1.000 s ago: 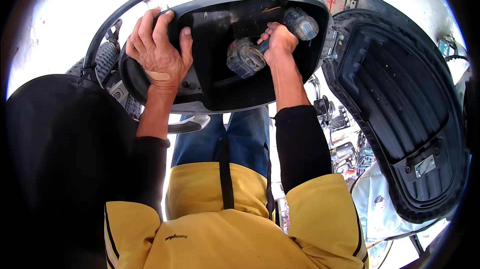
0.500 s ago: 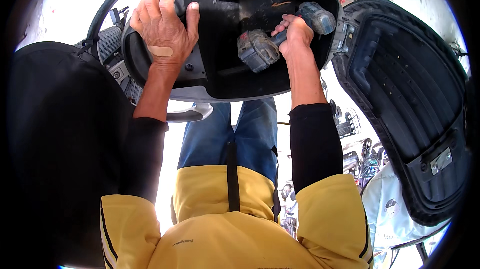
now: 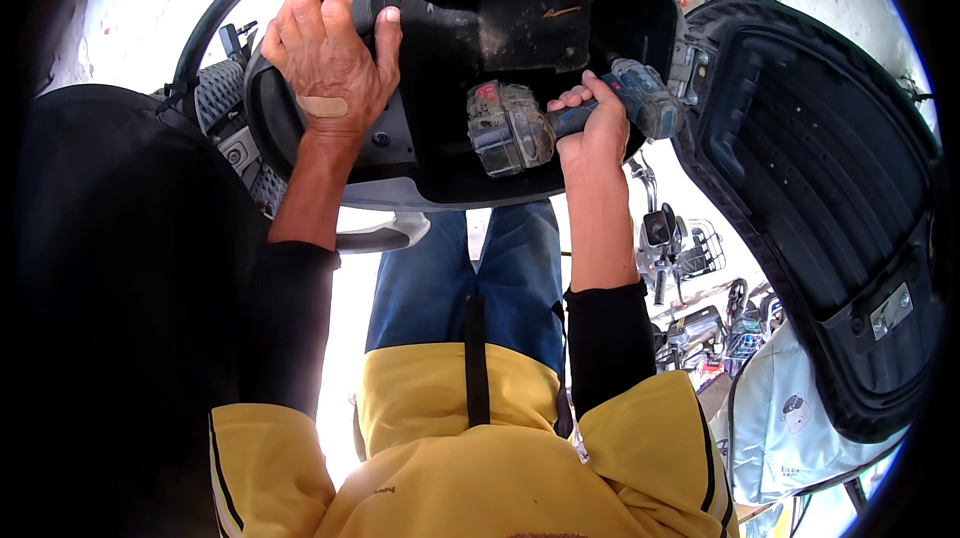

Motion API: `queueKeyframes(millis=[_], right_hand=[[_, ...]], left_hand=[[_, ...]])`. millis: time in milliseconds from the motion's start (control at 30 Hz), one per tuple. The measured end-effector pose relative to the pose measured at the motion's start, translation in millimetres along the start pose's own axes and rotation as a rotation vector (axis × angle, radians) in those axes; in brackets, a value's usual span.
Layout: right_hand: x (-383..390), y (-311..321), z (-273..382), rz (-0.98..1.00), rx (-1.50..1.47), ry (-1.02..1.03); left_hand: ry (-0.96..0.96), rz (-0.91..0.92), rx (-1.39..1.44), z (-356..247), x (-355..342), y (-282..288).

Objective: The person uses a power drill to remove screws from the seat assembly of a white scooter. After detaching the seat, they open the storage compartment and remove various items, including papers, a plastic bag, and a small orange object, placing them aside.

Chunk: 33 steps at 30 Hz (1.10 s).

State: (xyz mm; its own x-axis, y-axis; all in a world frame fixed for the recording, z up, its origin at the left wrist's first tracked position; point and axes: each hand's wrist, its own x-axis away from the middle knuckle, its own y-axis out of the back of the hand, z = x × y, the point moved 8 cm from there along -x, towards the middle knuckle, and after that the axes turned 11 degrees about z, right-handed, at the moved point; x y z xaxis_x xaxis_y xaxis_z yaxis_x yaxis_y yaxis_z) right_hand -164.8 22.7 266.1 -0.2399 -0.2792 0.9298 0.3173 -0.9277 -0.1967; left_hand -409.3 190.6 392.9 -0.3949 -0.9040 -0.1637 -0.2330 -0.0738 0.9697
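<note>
My right hand (image 3: 598, 126) is closed around the handle of a worn blue-grey cordless drill (image 3: 648, 100). Its bulky, scuffed battery (image 3: 508, 130) points left, and its head lies toward the right rim. The drill is over the near part of a scooter's black under-seat storage compartment (image 3: 450, 88). My left hand (image 3: 335, 58), with a plaster near the wrist, lies on the compartment's grey left rim, fingers and thumb apart, holding nothing. A flat dark panel (image 3: 535, 33) with a small orange-brown strip (image 3: 562, 11) on it shows at the compartment's far side.
The scooter's raised seat (image 3: 810, 188), underside showing, stands hinged at the right, with a metal latch plate (image 3: 891, 311). A large black cover (image 3: 120, 288) fills the left. A grab handle (image 3: 385, 234) juts out on the near side. Several parked scooters (image 3: 690, 328) stand beyond my right arm.
My right hand has drawn the drill toward me and its head slightly right, uncovering more of the dark panel. My left hand stays on the rim.
</note>
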Motion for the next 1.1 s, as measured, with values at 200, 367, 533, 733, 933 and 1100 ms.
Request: queueKeyframes(millis=[200,367,533,733,933,1100], right_hand=[[0,19,-38,-0.093,-0.209,-0.035],[-14,19,-43,-0.172,-0.172,0.002],[-30,24,-46,-0.198,-0.192,0.003],[-38,26,-50,-0.188,-0.183,-0.018],[-42,22,-50,-0.186,-0.201,-0.039],[-50,5,-49,-0.245,-0.204,-0.040]], left_hand=[[0.008,0.033,-0.009,-2,-1,-2],[0.006,0.062,-0.031,-2,-2,-2],[0.025,0.086,-0.045,-4,-3,-1],[0.037,0.086,-0.040,-4,-3,0],[0.042,0.086,-0.044,-3,-3,-1],[0.046,0.097,-0.035,-3,-5,0]])
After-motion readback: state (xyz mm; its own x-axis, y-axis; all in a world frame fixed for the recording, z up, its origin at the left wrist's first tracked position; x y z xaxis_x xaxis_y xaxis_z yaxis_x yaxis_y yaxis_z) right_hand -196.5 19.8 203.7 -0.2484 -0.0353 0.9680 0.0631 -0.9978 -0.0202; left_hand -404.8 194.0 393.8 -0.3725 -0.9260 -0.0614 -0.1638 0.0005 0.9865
